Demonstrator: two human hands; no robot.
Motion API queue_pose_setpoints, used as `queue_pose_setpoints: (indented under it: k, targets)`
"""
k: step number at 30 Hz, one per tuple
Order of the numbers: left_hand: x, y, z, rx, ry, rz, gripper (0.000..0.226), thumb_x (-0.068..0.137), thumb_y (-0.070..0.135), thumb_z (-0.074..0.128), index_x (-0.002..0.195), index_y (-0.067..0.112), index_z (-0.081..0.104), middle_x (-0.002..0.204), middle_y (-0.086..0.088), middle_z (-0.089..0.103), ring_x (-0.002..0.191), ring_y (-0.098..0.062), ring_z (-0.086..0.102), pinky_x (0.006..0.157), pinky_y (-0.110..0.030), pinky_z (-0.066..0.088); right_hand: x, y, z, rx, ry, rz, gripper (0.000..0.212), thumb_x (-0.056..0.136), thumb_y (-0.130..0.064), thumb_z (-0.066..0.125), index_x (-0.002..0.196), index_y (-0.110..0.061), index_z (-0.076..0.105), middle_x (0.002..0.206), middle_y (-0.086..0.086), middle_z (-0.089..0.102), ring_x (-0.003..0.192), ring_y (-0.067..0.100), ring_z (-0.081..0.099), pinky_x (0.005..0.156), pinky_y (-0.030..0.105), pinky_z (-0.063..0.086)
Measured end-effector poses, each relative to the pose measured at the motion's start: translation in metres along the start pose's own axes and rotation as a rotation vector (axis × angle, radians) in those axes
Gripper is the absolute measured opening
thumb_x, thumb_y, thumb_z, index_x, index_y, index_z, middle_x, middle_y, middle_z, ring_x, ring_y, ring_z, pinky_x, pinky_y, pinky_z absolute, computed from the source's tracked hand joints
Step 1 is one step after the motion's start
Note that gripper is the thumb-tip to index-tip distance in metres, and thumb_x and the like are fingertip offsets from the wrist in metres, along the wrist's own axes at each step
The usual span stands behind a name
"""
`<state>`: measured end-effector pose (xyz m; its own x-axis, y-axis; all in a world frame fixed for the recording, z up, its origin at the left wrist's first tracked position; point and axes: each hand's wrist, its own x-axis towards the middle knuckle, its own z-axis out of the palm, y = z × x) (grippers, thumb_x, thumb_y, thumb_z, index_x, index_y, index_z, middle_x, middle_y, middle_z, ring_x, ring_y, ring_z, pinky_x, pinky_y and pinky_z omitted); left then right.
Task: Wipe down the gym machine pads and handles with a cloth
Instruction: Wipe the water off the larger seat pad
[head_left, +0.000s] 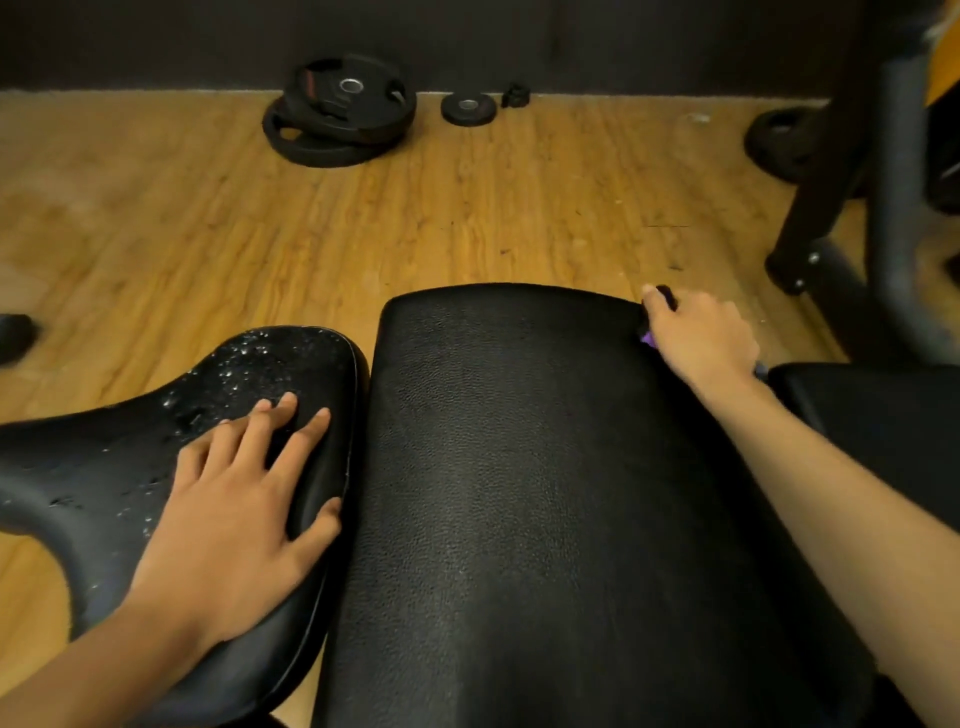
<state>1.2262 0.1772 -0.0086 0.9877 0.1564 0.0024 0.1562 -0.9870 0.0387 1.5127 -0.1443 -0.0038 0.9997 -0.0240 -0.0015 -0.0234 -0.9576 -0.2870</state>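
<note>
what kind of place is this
Most likely a gym: stacked black weight plates lie on the wood floor by the wall, a large black pad and a droplet-covered seat pad fill the foreground, and a dark machine frame stands at the right.

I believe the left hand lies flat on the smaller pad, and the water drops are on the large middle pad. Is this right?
Not quite. The head view shows the water drops on the smaller pad itself, just beyond the fingertips of the left hand. The large middle pad looks dry. The hand does lie flat on the smaller pad.
</note>
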Motion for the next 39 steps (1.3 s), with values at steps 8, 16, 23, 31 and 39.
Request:
queue_pose_setpoints:
  k: [8, 16, 23, 31, 39]
  targets:
    - [0.001, -0.002, -0.002, 0.006, -0.013, 0.017, 0.078, 0.094, 0.063, 0.037, 0.158, 0.019, 0.041, 0.160, -0.014, 0.040, 0.149, -0.034, 0.034, 0.112, -0.055, 0.033, -0.050, -0.212, 0.043, -0.080, -0.135, -0.510, 0.062, 0.109, -0.052, 0.026, 0.072, -0.021, 0.064, 0.073, -0.002, 0.060, 0.081, 0.025, 0.064, 0.068, 0.034, 0.043]
    - [0.000, -0.003, -0.004, -0.020, -0.009, 0.015, 0.079, 0.092, 0.065, 0.038, 0.158, 0.022, 0.043, 0.159, -0.009, 0.041, 0.148, -0.032, 0.035, 0.112, -0.054, 0.033, -0.053, -0.211, 0.049, -0.010, -0.144, -0.662, 0.040, 0.107, -0.043, 0.035, 0.104, -0.023, 0.070, 0.094, -0.002, 0.064, 0.093, 0.023, 0.061, 0.088, 0.039, 0.036]
    - [-0.001, 0.001, -0.004, -0.006, -0.021, 0.009, 0.079, 0.092, 0.064, 0.037, 0.157, 0.019, 0.044, 0.159, -0.012, 0.041, 0.149, -0.035, 0.034, 0.111, -0.057, 0.036, -0.012, -0.057, 0.014, 0.089, 0.024, -0.382, 0.035, 0.109, -0.038, 0.033, 0.102, -0.019, 0.061, 0.098, 0.011, 0.068, 0.094, 0.034, 0.063, 0.073, 0.037, 0.032]
    - [0.000, 0.003, -0.006, -0.023, -0.003, -0.011, 0.079, 0.089, 0.062, 0.041, 0.154, 0.016, 0.048, 0.156, -0.015, 0.044, 0.145, -0.037, 0.038, 0.109, -0.059, 0.036, -0.008, -0.029, 0.009, 0.177, 0.007, 0.017, 0.034, 0.106, -0.035, 0.029, 0.117, -0.029, 0.060, 0.122, 0.007, 0.058, 0.115, 0.033, 0.055, 0.105, 0.051, 0.030]
    - [0.002, 0.002, -0.004, 0.000, -0.002, -0.016, 0.079, 0.089, 0.063, 0.042, 0.155, 0.020, 0.047, 0.158, -0.013, 0.043, 0.145, -0.036, 0.039, 0.112, -0.056, 0.036, -0.044, -0.186, 0.038, -0.037, -0.075, -0.560, 0.052, 0.107, -0.051, 0.030, 0.128, -0.016, 0.063, 0.126, 0.012, 0.060, 0.108, 0.038, 0.062, 0.086, 0.044, 0.043]
